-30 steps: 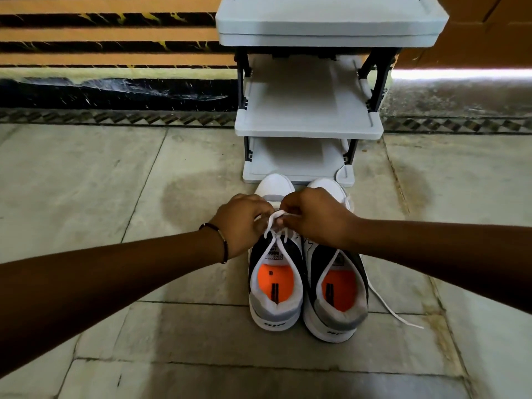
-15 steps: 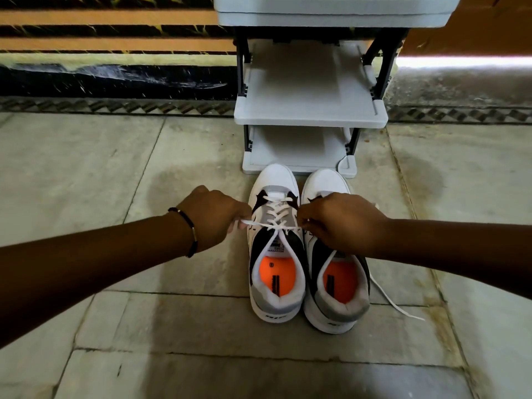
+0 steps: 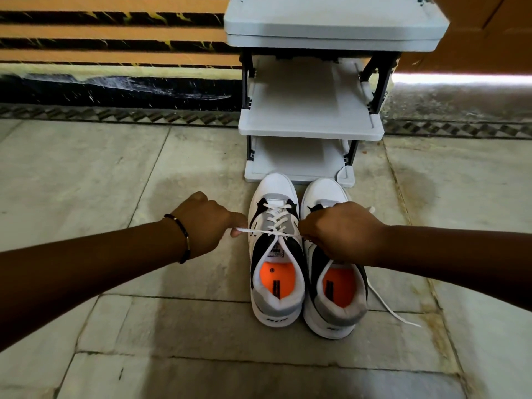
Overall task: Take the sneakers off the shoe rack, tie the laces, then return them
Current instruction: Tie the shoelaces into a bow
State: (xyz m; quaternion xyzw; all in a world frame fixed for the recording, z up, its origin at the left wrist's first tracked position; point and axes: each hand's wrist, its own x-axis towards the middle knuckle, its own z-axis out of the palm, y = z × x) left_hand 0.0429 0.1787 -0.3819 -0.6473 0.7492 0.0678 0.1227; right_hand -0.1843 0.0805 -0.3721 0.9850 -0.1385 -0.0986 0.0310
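Observation:
Two white, grey and black sneakers with orange insoles stand side by side on the stone floor, toes towards the shoe rack (image 3: 311, 122). On the left sneaker (image 3: 276, 254), a white lace (image 3: 259, 231) is stretched taut sideways across the tongue. My left hand (image 3: 207, 223) pinches one end of it to the left of the shoe. My right hand (image 3: 342, 231) grips the other end and lies over the front of the right sneaker (image 3: 336, 298), hiding its laces. A loose lace (image 3: 388, 306) of the right sneaker trails on the floor.
The grey shoe rack has three shelves, all bare, and stands against a wall with orange and black stripes (image 3: 115, 33). A patterned floor border (image 3: 115, 113) runs along the wall. Stone tiles (image 3: 72, 182) spread to both sides and towards me.
My hands were together above the left sneaker's tongue. They have moved apart, left hand leftwards and right hand rightwards, pulling the lace tight into a flat crossing.

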